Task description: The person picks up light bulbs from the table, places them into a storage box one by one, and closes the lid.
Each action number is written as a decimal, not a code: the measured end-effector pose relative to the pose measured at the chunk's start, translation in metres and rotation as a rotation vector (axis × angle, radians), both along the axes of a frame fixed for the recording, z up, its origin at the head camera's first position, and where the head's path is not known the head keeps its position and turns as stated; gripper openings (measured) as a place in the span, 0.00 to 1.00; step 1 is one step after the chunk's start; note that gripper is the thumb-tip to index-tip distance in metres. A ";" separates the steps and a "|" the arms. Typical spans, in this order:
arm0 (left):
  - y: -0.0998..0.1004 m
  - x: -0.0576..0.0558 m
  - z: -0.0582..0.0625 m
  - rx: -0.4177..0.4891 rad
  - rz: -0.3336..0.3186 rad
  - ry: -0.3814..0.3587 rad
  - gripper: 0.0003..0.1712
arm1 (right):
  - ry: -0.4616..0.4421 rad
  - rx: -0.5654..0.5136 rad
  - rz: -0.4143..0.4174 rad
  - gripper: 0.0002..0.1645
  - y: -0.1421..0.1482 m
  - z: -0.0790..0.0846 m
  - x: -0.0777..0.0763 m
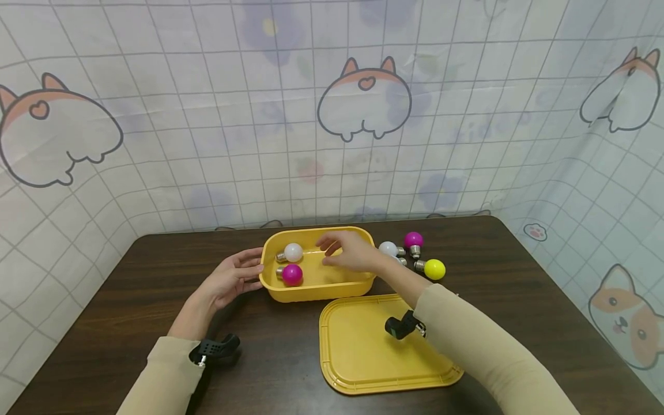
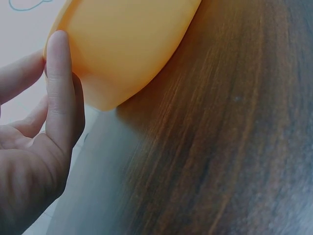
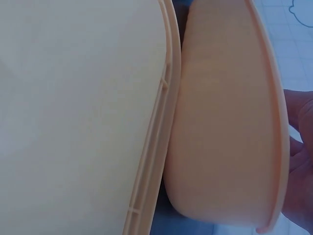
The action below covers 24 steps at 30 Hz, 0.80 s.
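A yellow plastic box (image 1: 316, 293) holds a white light bulb (image 1: 293, 252) and a magenta light bulb (image 1: 293, 275) at its left end. My left hand (image 1: 233, 278) touches the box's left end, its fingers fairly straight and the thumb (image 2: 59, 73) against the outer wall near the rim. Over the right half of the box hovers my right hand (image 1: 350, 252), fingers loosely bent, with nothing visible in them. The right wrist view shows only part of that hand (image 3: 301, 161) beyond the box wall (image 3: 225, 127).
Right of the box lie a white bulb (image 1: 388, 248), another partly hidden by the forearm, a magenta bulb (image 1: 413, 240) and a yellow bulb (image 1: 434, 269). A yellow lid (image 1: 373, 351) lies in front on the dark wooden table (image 1: 280, 357). A patterned cloth (image 1: 233, 144) hangs behind.
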<state>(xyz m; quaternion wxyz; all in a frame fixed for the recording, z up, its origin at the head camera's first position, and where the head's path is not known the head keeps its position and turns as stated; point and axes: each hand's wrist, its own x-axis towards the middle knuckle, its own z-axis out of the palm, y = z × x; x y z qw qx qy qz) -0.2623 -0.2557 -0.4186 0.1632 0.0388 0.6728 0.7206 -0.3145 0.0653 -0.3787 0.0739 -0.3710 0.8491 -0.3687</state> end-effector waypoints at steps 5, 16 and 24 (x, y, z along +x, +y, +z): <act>-0.001 0.001 0.000 -0.002 0.002 0.001 0.37 | 0.013 -0.052 -0.008 0.22 0.010 0.003 0.001; 0.000 0.001 -0.001 0.003 0.000 -0.001 0.38 | 0.009 -0.055 -0.081 0.20 0.030 0.013 0.006; 0.000 0.001 0.001 0.002 -0.001 -0.004 0.38 | 0.015 -0.075 -0.088 0.19 0.046 0.019 0.008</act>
